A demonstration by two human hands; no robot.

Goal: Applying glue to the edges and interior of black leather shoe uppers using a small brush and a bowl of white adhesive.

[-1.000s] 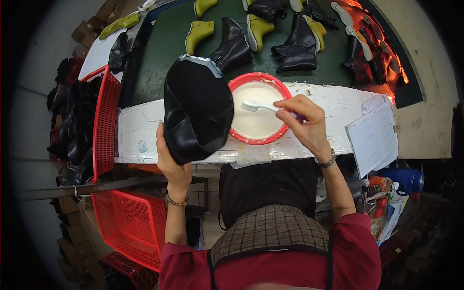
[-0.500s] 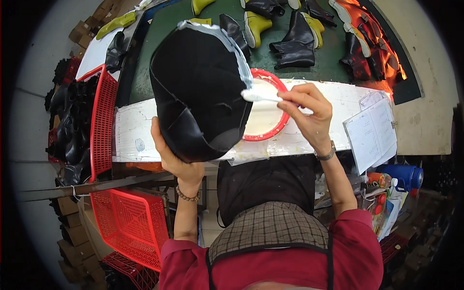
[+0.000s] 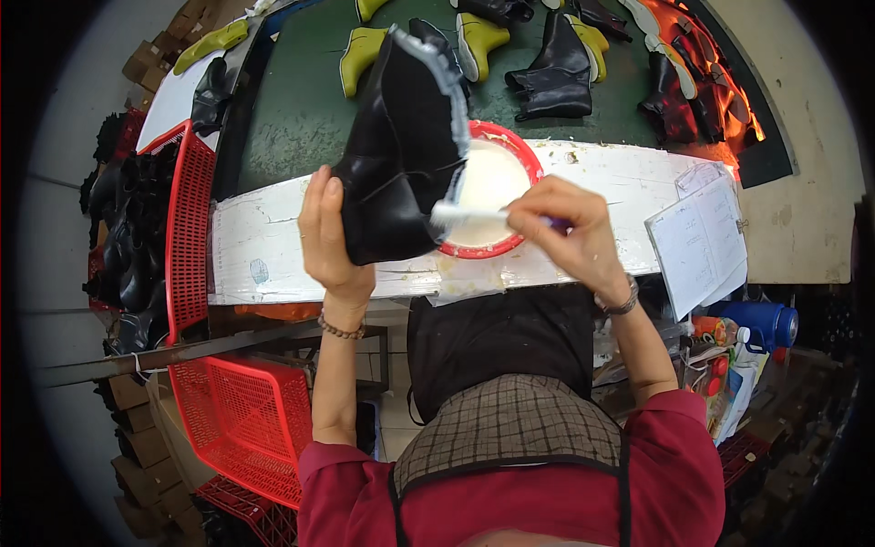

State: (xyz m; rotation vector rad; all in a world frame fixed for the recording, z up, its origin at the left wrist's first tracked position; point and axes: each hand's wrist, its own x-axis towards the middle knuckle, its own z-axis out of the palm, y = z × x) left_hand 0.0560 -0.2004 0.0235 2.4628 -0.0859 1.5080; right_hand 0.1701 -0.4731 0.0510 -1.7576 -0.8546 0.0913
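My left hand [image 3: 333, 237] grips a black leather boot upper [image 3: 378, 196] from its left side, holding it up over the white bench. A whitish, wet-looking coat runs along the upper's right-hand edge. Between the fingers and thumb of my right hand [image 3: 574, 232] is a toothbrush [image 3: 474, 215] with a white and purple handle. Its head is covered in white paste and meets the lower part of the coated edge. Just behind the brush stands a red-rimmed bowl [image 3: 526, 150] of creamy white glue-like liquid, partly hidden by the upper.
Beyond the white bench top [image 3: 264, 237], a green surface [image 3: 301, 118] carries black boots [image 3: 556, 77] and yellow-green boot forms [image 3: 362, 59]. Red baskets [image 3: 187, 237] stand at the left, one beside dark uppers. Written sheets [image 3: 697, 242] hang at the right edge.
The boot upper has turned, so its outer side shows more and its opening less. My right hand and the toothbrush have moved down and slightly left along the coated edge.
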